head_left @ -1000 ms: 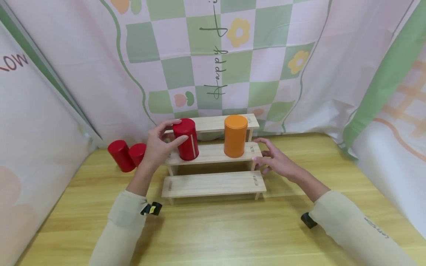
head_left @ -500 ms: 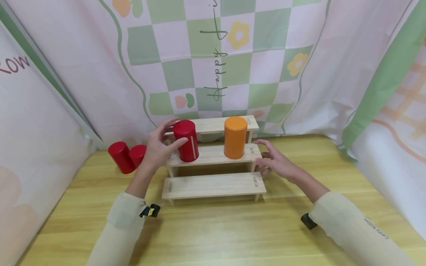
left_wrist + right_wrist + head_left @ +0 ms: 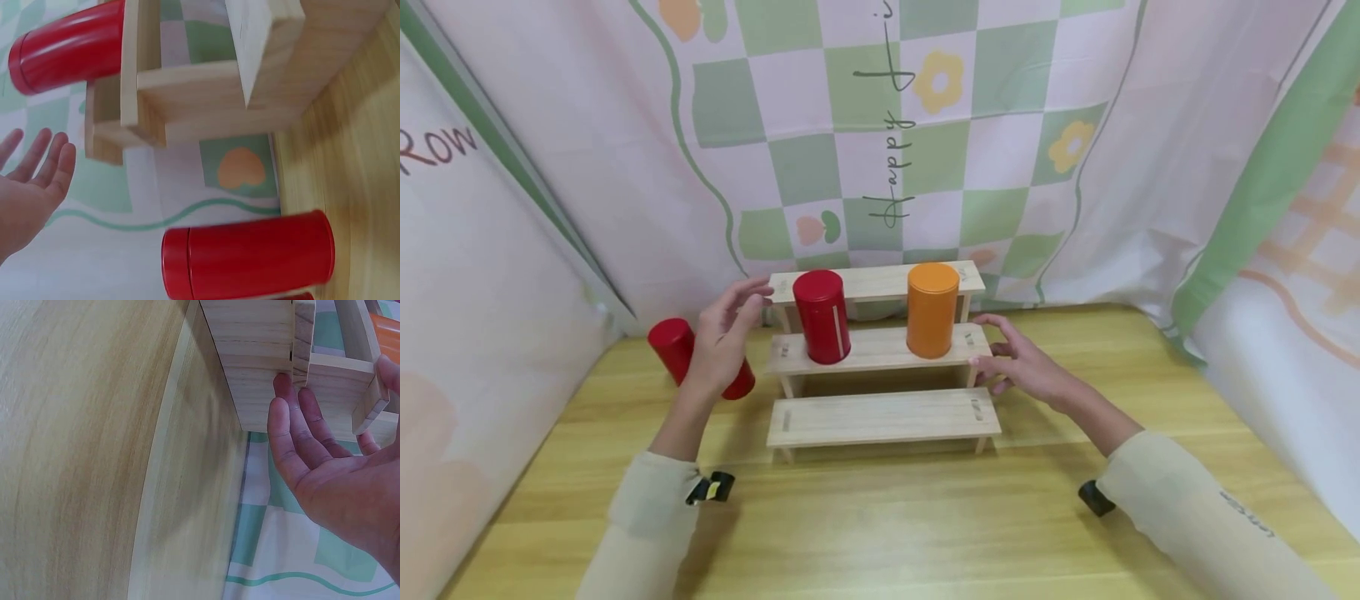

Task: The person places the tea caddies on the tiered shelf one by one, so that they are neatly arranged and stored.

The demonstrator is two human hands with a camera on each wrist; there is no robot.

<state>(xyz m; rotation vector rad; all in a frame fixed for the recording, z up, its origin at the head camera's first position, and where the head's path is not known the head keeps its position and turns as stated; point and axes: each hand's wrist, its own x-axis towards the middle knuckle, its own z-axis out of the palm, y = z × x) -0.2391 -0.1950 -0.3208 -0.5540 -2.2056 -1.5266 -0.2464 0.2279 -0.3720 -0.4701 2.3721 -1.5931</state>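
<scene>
In the head view a red canister [image 3: 822,318] and an orange canister [image 3: 932,312] stand upright on the middle step of a three-step wooden stand [image 3: 883,417]. My left hand [image 3: 722,337] is off the red canister, to its left, with fingers extended and nothing in them; the left wrist view shows the same gap. Below and behind that hand are two more red canisters on the table, one [image 3: 672,346] partly covered and another [image 3: 741,383] mostly covered. At the stand's right end my right hand [image 3: 1018,362] holds the middle step, thumb at the front and index finger behind.
The wooden table [image 3: 880,525] extends in front of the stand and to both sides. A patterned cloth curtain [image 3: 1000,150] hangs close behind the stand, and further cloth [image 3: 490,275] closes off the left side.
My left hand has let go of the red canister on the middle step and moved left, over the canisters on the table. My right hand stays at the stand's end.
</scene>
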